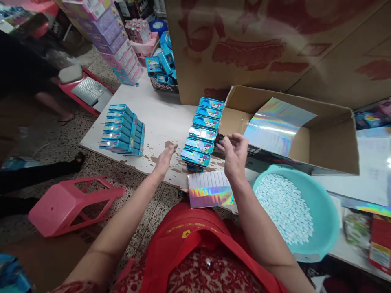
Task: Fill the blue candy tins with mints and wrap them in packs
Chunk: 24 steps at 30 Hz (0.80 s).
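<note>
My left hand point(165, 160) is held just left of a row of small blue boxes point(200, 133), fingers stretched out and nothing in them. On the other side of the row is my right hand point(236, 154), fingers loosely bent and apart, with no held object visible. Its fingertips are close to the boxes and to the dark side of the cardboard carton. Several boxes in the row have round openings on top; those nearer me carry shiny silver strips. A holographic sticker sheet point(210, 189) lies at the table edge below the row.
Stacked blue boxes point(124, 130) stand at the table's left. An open carton point(330, 142) holds a curved shiny sheet point(277, 126). A turquoise basin point(328, 211) contains small white candies point(284, 207). A pink stool point(58, 207) and another person's legs point(39, 175) are at left.
</note>
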Tool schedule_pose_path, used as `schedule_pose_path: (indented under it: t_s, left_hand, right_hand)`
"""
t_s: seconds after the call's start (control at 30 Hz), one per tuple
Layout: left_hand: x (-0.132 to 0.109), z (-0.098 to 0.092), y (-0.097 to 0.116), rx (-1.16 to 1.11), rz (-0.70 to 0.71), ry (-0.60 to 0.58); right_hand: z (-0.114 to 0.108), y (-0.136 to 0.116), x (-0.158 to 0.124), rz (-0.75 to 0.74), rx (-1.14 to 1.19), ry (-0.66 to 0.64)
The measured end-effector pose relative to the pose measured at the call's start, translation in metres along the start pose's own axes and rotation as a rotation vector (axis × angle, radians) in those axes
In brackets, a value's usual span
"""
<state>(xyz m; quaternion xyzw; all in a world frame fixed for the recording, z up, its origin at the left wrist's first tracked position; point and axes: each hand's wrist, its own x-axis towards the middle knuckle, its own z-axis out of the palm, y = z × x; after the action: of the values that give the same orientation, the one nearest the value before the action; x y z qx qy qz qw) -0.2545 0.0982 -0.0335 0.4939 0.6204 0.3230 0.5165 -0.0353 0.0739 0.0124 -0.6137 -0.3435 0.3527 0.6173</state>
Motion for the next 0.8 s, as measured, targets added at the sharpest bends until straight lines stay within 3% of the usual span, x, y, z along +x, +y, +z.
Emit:
schedule_pose_path:
  t_s: [0.07,0.13,0.27,0.37,0.5,0.8]
  left_hand:
    - [-0.013,0.005,-0.036,0.263,-0.15,0.029]
    - [-0.028,0.019,-0.066,0.358,-0.234,-0.04]
    - [-0.047,0.058,-0.099,0.419,-0.372,-0.128]
    - [-0.05,0.075,-0.107,0.412,-0.443,-0.134]
    - [-0.053,0.083,-0.109,0.253,-0.457,-0.128]
    - [-0.068,0.077,-0.092,-0.208,-0.432,-0.056]
  right_hand:
    - [-0.026,0.03,-0.021,0.088,-0.124,0.026]
    - [-0.052,0.065,-0.045,0.229,-0.438,0.01]
    - [-0.088,0.121,-0.082,0.357,-0.677,0.1]
    - [-0.098,0.142,-0.089,0.422,-0.801,0.16]
    - [-0.104,0.155,-0.087,0.471,-0.839,0.167]
    - [-0.119,0.143,-0.103,0.474,-0.583,0.125]
